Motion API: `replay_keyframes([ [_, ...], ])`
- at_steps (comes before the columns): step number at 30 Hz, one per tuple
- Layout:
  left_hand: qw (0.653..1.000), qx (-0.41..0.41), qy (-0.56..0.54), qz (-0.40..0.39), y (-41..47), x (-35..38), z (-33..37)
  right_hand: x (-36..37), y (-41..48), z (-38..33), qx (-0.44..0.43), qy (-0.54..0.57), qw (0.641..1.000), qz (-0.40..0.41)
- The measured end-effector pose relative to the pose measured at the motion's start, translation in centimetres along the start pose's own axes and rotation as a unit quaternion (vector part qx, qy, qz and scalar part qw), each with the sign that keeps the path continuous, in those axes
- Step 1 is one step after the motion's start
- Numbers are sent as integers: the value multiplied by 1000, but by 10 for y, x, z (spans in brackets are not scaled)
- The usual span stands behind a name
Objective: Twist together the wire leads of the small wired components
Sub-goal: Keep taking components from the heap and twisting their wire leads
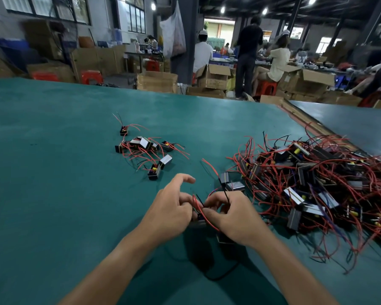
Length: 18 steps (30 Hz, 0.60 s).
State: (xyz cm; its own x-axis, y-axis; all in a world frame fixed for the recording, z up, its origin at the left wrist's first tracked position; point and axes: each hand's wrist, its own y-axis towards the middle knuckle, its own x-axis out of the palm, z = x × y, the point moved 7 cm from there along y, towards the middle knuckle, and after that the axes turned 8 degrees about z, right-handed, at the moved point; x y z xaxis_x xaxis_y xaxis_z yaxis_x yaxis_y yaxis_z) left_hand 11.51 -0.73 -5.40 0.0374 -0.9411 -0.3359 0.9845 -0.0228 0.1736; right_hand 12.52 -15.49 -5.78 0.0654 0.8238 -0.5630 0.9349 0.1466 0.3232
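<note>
Bare forearms point(110, 265) come in from six o'clock and meet low over the green table point(53, 172), which keeps the work right under the person's eyes. Furthest left, at eleven o'clock from the hands, lies a small cluster point(144, 149) of dark components with red wires. These are probably the finished ones, set well apart so they don't get mixed back into stock. Next comes the left hand point(173, 209), curled, with thumb and fingers pinching the red leads point(201, 213) and the forefinger lifted clear. It looks to me like the anchoring grip. Between the hands sits a small dark component point(198, 218), half hidden by fingers, and I cannot tell whether it touches the table. The right hand point(233, 216) is curled as well, nipping the same leads hard against the left's fingertips, with a black lead point(226, 195) sticking up past its knuckles. A grip that close would let the strands be rolled round each other, though I can't make out whether any twist is in yet. At two to three o'clock sprawls the big heap point(317, 183) of tangled components, within easy reach of the right hand.
</note>
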Motion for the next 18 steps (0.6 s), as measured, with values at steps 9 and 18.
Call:
replay_keyframes([
  [9,998,-17,-42,37,0,-1,3,0,-2,-1,-5,-16,1000,-5],
  [18,993,-63,-99,-5,-3,3,7,7,-2,4,21,3,999,-29],
])
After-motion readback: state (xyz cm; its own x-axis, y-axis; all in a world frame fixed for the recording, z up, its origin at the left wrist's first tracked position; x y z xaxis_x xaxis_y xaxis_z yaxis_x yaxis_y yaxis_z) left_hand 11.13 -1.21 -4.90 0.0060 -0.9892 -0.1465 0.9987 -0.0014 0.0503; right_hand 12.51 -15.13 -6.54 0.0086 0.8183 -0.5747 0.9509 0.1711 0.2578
